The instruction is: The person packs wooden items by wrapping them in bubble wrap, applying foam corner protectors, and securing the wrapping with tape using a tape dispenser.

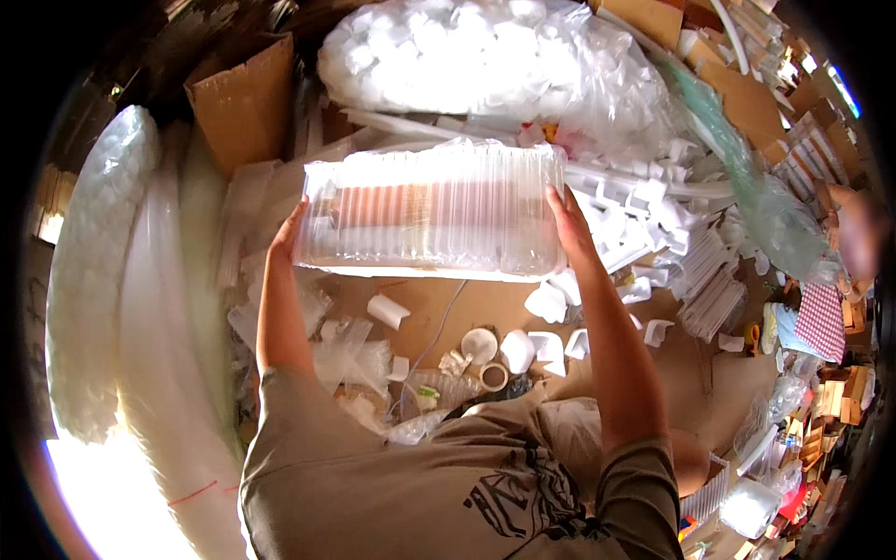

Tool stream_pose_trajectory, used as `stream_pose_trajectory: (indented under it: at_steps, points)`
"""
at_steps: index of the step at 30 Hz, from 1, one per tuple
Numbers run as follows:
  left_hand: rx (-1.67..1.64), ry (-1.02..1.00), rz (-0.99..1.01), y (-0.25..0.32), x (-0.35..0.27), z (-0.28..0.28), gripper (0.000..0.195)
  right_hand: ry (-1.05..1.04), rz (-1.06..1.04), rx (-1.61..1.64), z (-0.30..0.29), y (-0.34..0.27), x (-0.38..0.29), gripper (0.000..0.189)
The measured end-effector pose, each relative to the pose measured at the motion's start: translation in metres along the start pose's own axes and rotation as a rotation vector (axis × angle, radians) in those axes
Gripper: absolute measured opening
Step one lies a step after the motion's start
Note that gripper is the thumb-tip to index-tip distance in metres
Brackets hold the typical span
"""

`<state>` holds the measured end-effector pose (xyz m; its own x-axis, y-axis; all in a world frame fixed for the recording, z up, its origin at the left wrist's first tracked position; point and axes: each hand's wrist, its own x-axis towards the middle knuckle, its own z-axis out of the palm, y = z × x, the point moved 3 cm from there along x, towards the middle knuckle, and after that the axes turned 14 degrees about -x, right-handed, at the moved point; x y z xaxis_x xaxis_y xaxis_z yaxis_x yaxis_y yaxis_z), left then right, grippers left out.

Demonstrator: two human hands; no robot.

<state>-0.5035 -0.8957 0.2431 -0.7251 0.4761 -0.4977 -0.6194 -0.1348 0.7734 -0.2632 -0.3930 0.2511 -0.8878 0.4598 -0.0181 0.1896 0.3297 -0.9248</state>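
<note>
A boxy package wrapped in clear air-column cushioning (427, 217) is held up in front of me, level and lengthwise across the view. Pink-brown and tan contents show dimly through the plastic; what they are I cannot tell. My left hand (287, 229) presses against its left end. At the opposite end, my right hand (571, 225) grips it with the fingers partly hidden behind the edge. Below the package, a roll of tape (493, 376) and a round pale roll (479, 346) rest on a brown cardboard surface (437, 315), among white foam pieces (518, 351).
A large clear bag of white foam pieces (455, 59) lies beyond the package. Tall plastic-wrapped rolls (98, 280) stand at my left, beside a cardboard box (245, 105). Foam strips (707, 280) heap at the right. Another person (850, 231) is at the far right.
</note>
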Motion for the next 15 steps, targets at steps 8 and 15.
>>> stream_pose_trajectory:
  at_steps: [8,15]
  points:
    - [0.061,0.130,0.013,-0.201,0.044,-0.055,0.077,-0.029,0.574,0.041,0.014,0.137,-0.101,0.082]
    - [0.044,-0.074,-0.085,-0.287,0.101,-0.070,0.072,0.059,0.334,0.315,-0.001,0.198,-0.146,0.076]
